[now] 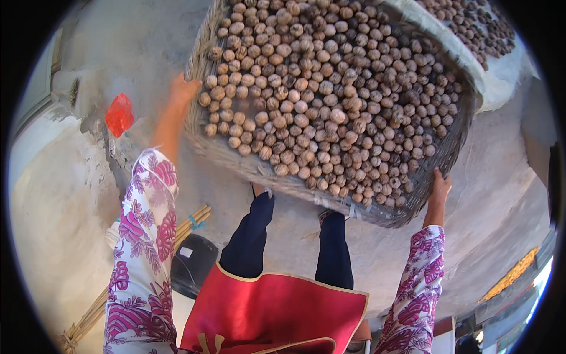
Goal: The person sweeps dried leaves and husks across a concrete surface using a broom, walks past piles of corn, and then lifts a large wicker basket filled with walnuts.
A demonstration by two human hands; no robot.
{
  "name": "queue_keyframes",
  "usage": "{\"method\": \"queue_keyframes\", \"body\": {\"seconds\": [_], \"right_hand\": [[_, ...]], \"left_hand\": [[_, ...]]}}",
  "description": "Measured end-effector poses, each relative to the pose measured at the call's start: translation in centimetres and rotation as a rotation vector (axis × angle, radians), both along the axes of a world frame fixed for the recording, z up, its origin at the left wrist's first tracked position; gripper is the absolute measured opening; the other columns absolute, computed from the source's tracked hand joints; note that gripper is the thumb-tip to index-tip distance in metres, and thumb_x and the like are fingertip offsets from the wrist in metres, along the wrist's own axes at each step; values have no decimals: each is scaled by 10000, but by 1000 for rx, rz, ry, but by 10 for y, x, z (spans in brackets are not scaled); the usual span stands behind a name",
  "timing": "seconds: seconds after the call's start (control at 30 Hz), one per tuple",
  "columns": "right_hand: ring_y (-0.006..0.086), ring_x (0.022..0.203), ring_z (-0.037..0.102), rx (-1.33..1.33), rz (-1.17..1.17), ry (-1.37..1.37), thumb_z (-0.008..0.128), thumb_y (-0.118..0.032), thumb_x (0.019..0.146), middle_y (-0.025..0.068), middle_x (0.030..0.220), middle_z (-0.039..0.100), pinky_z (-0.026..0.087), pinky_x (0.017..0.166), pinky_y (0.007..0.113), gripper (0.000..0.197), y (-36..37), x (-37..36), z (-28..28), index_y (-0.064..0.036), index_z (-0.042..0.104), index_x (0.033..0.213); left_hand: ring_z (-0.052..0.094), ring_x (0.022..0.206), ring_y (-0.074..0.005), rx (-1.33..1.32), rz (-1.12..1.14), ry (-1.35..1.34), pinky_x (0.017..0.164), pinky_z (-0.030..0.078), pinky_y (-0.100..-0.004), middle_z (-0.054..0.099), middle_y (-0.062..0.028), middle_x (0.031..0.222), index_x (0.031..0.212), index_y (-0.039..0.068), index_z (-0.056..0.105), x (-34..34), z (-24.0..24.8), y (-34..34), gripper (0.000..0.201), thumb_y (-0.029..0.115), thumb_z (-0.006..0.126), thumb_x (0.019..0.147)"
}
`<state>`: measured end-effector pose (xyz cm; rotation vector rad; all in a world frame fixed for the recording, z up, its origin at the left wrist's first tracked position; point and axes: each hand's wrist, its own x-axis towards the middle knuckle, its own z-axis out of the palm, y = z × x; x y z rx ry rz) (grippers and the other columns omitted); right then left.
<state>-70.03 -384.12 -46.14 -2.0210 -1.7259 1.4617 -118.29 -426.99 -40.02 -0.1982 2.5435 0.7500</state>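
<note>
A wide woven wicker tray full of walnuts is held out in front of me, above the floor. My left hand grips its left rim; the fingers are partly hidden behind the wickerwork. At the near right corner, my right hand is closed on the edge, its thumb on the rim and the other fingers mostly out of sight below. The walnuts lie in a loose layer, with a small bare patch of the tray's bottom toward the left.
At the far right, more walnuts lie on a pale sheet. A red plastic piece is at left. Near my left forearm are a black container and bundled sticks. Something yellow lies far right.
</note>
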Motion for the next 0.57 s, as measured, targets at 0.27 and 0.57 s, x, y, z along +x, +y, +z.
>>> {"method": "queue_keyframes", "body": {"seconds": [0.27,0.57], "right_hand": [[247,744,527,1,240,-316,540,-139,656,180,838,552,400,681,324,327,49,-44,26,43,503,925],[200,723,517,-54,173,-330,544,-127,647,159,799,557,402,658,319,294,41,-75,34,30,523,895]], "left_hand": [[542,730,-283,-306,-209,-103,663,410,-342,562,-179,761,837,-21,538,-42,-2,0,338,150,588,550],[486,913,-257,-539,-344,-232,815,348,-331,505,-163,998,1054,80,479,-74,2,30,454,108,568,609]]}}
